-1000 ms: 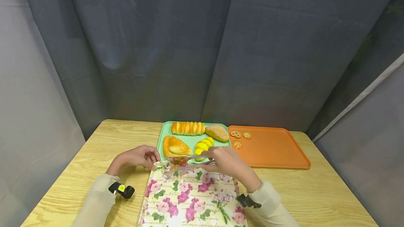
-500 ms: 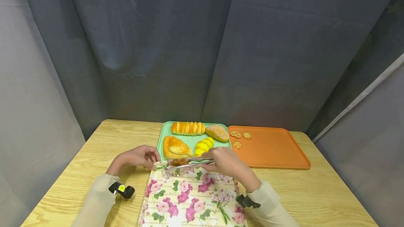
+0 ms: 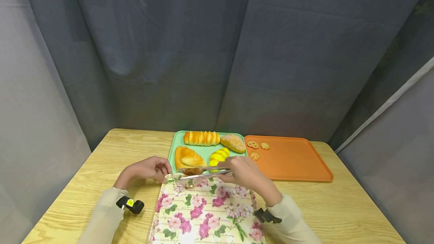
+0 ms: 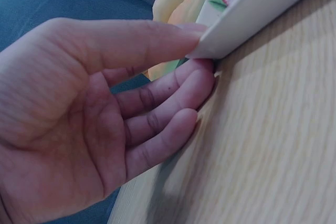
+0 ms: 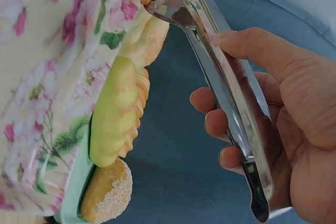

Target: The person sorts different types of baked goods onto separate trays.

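A floral-printed tray [image 3: 203, 208] lies at the table's front. Its far left corner is pinched by my left hand [image 3: 150, 168]; in the left wrist view the thumb [image 4: 157, 43] is on top of the edge and the fingers curl beneath. My right hand [image 3: 244, 172] grips metal tongs [image 5: 220, 72], thumb on one side and fingers on the other. Their tips point left over the tray's far edge, just in front of the folded golden bread [image 3: 186, 156]. A brown patch [image 3: 194, 171] shows between the tong arms; I cannot tell whether it is a held piece or a reflection.
Behind the floral tray, a green tray [image 3: 172, 151] holds the folded bread, a striped roll [image 3: 201, 138], a yellow bread [image 3: 218, 156] and a crumb-topped bread [image 3: 233, 143]. The orange tray [image 3: 288, 159] at right carries 3 cookies [image 3: 255, 156]. A dark curtain [image 3: 176, 67] hangs behind the table.
The tong tips have risen slightly, away from the floral tray. An orange spot seen beneath them a second ago no longer shows. My left hand has stayed in place.
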A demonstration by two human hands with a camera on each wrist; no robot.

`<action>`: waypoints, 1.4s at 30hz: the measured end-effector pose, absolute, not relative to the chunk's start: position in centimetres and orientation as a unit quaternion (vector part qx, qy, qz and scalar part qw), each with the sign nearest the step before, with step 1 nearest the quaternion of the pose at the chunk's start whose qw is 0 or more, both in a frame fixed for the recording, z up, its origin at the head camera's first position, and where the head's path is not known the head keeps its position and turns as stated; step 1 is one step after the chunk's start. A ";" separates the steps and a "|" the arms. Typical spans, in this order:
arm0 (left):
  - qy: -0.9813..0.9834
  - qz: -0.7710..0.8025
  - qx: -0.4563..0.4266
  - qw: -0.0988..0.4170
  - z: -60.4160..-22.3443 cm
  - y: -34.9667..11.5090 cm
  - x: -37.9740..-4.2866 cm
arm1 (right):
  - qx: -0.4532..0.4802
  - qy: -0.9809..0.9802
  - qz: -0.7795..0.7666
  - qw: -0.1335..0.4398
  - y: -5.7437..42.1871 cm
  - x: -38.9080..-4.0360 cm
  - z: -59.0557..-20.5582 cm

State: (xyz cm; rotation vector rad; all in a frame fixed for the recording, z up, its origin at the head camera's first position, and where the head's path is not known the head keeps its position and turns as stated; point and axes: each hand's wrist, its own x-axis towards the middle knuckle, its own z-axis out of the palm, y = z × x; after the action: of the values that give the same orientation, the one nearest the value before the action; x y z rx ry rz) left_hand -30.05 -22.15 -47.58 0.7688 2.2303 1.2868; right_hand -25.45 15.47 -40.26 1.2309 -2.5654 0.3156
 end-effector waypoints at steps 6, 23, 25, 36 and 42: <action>0.808 0.467 0.279 0.226 -47.6 -22.2 -30.0 | 0.418 -0.887 0.122 0.156 16.4 -25.7 -39.5; 0.806 0.467 0.284 0.227 -47.6 -22.2 -30.0 | 0.276 -0.933 0.104 0.205 22.9 -27.2 -36.7; 0.807 0.466 0.285 0.224 -47.6 -22.2 -30.0 | 0.261 -0.936 0.104 0.211 23.7 -27.3 -36.6; 0.810 0.464 0.278 0.224 -47.3 -22.1 -30.0 | 0.209 -0.945 0.093 0.233 27.1 -27.8 -35.7; 0.810 0.468 0.272 0.228 -47.5 -22.1 -30.0 | 0.184 -0.954 0.081 0.222 29.4 -28.1 -35.4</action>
State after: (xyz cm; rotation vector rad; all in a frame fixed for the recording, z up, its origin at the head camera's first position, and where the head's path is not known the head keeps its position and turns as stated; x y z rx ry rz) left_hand -30.00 -22.11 -47.49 0.7497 2.2301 1.2885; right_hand -28.12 29.40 -35.41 0.5088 -2.6358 0.2233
